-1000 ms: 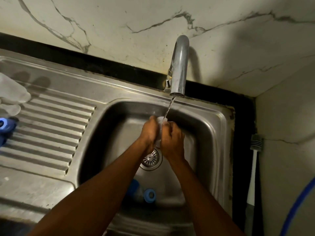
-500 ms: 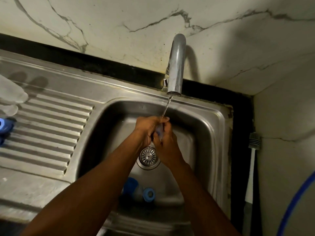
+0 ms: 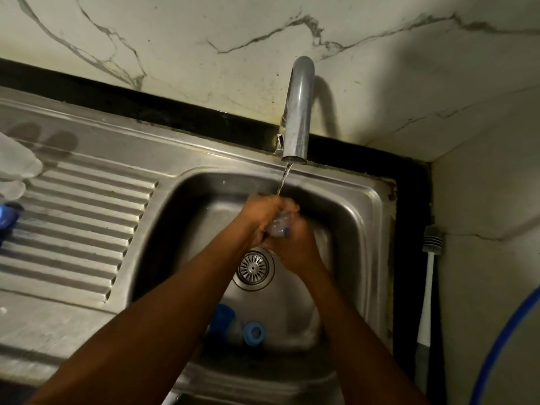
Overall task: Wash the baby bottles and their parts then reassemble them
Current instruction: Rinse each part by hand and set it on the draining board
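Both hands meet over the steel sink basin [image 3: 359, 229], under a thin stream from the tap [image 3: 296, 112]. My left hand [image 3: 260, 217] and my right hand [image 3: 295, 247] together grip a small clear bottle part [image 3: 279, 226] with a bit of blue on it; most of it is hidden by my fingers. At the basin's near end lie a blue ring [image 3: 253, 333] and a blue cap [image 3: 222, 315] with a clear piece between them. Clear bottle pieces [image 3: 17, 165] and a blue part [image 3: 7, 217] sit at the left edge of the drainboard.
The ribbed drainboard [image 3: 76, 229] stretches left of the basin. The drain strainer [image 3: 253, 267] lies below my hands. A white-handled brush [image 3: 429, 273] stands against the wall on the right, beside a blue hose [image 3: 502, 343]. Marble wall rises behind the tap.
My left hand has closed over the top of the part and both hands have turned it under the stream. The pieces in the basin have not moved.
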{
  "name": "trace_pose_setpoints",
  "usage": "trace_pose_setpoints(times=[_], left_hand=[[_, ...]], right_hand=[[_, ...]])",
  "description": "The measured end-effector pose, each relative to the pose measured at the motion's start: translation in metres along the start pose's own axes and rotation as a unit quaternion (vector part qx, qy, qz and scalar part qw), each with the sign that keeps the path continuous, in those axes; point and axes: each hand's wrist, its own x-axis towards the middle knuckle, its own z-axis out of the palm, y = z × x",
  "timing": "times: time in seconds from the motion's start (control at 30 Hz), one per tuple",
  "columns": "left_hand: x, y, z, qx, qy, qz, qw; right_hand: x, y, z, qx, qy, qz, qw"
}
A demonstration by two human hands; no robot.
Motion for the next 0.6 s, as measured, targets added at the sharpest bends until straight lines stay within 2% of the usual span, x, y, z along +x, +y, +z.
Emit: trace_pose_setpoints(times=[0.07, 0.13, 0.2, 0.27, 0.3, 0.33, 0.4, 0.5, 0.6], left_hand=[[0.004, -0.008, 0.008, 0.034, 0.092, 0.057, 0.994], [0.0, -0.008, 0.003, 0.054, 0.095, 0.064, 0.992], [-0.007, -0.001, -0.009, 0.028, -0.015, 0.034, 0.999], [-0.015, 0.006, -0.023, -0.012, -0.153, 0.009, 0.988], [-0.017, 0.007, -0.027, -0.041, -0.192, 0.005, 0.98], [-0.015, 0.004, -0.028, -0.074, -0.199, 0.01, 0.977], [-0.01, -0.006, -0.027, -0.129, -0.159, 0.02, 0.979], [0.002, -0.033, -0.032, -0.177, -0.071, -0.023, 0.981], [-0.001, -0.044, -0.036, -0.163, -0.088, -0.071, 0.98]], right_hand=[[0.0, 0.005, 0.016, -0.127, 0.062, -0.004, 0.99], [-0.002, 0.008, 0.021, -0.13, 0.067, 0.011, 0.989], [-0.003, 0.002, 0.011, -0.007, 0.027, 0.049, 0.998], [-0.005, -0.007, 0.004, 0.134, -0.015, 0.067, 0.989], [-0.006, -0.01, 0.005, 0.174, -0.012, 0.07, 0.982], [-0.006, -0.012, 0.007, 0.186, -0.001, 0.07, 0.98], [-0.005, -0.012, 0.016, 0.184, 0.028, 0.068, 0.98], [-0.002, -0.007, 0.022, 0.1, 0.05, 0.04, 0.993], [-0.005, -0.006, 0.021, 0.084, 0.098, -0.009, 0.992]])
